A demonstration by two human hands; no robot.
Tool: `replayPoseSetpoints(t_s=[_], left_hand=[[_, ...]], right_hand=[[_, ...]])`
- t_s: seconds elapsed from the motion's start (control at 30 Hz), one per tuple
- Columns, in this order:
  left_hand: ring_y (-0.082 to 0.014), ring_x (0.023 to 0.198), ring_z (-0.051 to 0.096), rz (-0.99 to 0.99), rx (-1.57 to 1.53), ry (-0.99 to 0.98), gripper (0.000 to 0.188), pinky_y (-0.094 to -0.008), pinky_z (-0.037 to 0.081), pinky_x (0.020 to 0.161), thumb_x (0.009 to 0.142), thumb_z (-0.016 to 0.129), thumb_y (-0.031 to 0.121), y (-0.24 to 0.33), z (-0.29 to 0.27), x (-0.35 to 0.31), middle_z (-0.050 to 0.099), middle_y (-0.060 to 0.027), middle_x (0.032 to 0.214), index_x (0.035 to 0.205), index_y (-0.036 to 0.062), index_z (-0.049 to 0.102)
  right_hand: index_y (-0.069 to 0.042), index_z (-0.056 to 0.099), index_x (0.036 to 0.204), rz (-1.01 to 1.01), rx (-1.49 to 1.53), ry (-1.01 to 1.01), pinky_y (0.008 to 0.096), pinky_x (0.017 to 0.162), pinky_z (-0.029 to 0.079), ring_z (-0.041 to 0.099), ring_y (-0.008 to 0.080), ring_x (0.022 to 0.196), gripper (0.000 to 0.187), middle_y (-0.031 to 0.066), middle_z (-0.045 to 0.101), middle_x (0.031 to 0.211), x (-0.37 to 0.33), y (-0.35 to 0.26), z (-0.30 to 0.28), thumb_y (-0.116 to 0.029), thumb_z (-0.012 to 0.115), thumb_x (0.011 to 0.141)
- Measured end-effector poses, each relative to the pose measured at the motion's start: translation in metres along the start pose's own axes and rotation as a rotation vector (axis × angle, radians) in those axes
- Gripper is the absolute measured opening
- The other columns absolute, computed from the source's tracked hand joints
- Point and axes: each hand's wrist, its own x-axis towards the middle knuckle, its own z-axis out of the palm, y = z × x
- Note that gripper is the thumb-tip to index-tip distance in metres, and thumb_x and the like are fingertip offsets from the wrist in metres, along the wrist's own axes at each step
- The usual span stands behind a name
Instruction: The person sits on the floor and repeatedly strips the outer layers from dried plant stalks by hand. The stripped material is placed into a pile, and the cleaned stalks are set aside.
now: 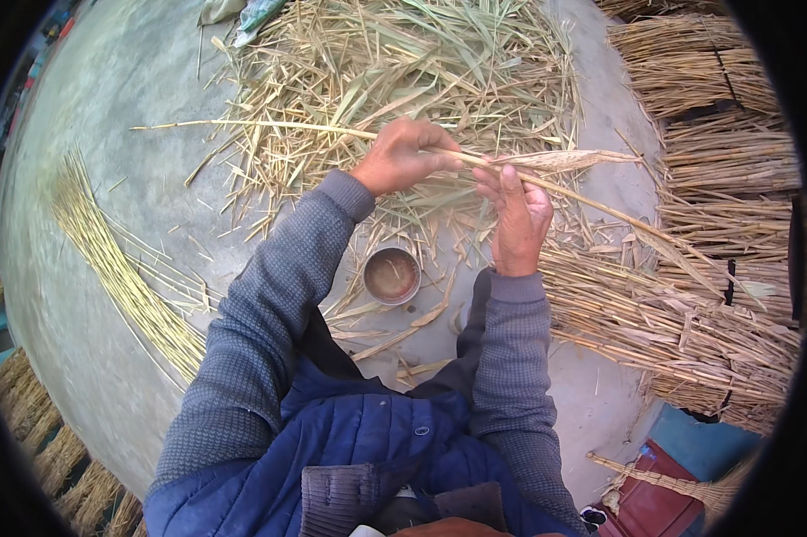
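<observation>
Holding one long dry stalk (pixel 469 159)

Stalk (pixel 469 158) straw-yellow; sleeves (pixel 273 291) waffle-patterned grey; bowl (pixel 392 297) perhaps brown inside.

The left hand (pixel 405 157) and right hand (pixel 521 219) hold a long stalk (pixel 345 131) over a leaf heap (pixel 421 63), a round bowl (pixel 392 288) standing nearby

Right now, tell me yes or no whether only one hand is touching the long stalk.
No, the left hand and the right hand both grip the long stalk.
</observation>
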Motion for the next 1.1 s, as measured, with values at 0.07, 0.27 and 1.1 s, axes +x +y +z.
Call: replayPoseSetpoints(t_s=[0.07, 0.27, 1.1], left_hand=[[-0.0182, 0.072, 0.068, -0.177, -0.206, 0.03, 0.027, -0.0299, 0.053, 0.066, 0.08, 0.082, 0.025, 0.0, -0.001, 0.001, 0.073, -0.0065, 0.08, 0.095, 0.0035, 0.075], [-0.0208, 0.097, 0.066, 0.053, 0.104, -0.004, 0.037, -0.0341, 0.053, 0.085, 0.081, 0.083, 0.024, -0.011, -0.018, 0.002, 0.07, -0.0113, 0.109, 0.109, 0.0025, 0.072], [-0.0106, 0.076, 0.066, -0.404, -0.313, -0.039, 0.017, -0.0242, 0.053, 0.07, 0.081, 0.083, 0.014, -0.034, -0.038, -0.004, 0.073, -0.0046, 0.084, 0.089, 0.0019, 0.074]], right_hand=[[0.007, 0.06, 0.119, 0.011, 0.032, 0.04, 0.0289, 0.079, 0.058, 0.072, 0.0233, 0.095, 0.033, 0.0175, 0.07, 0.111, 0.0, 0.0, -0.002, -0.021, 0.061, 0.101], [0.008, 0.06, 0.115, 0.019, 0.098, 0.079, 0.0279, 0.074, 0.06, 0.073, 0.0252, 0.09, 0.032, 0.0176, 0.07, 0.103, 0.002, 0.002, -0.013, -0.02, 0.062, 0.1], [0.008, 0.061, 0.11, -0.025, 0.054, 0.096, 0.0268, 0.072, 0.06, 0.074, 0.0241, 0.085, 0.029, 0.0185, 0.07, 0.099, 0.01, -0.01, -0.031, -0.019, 0.063, 0.1]])
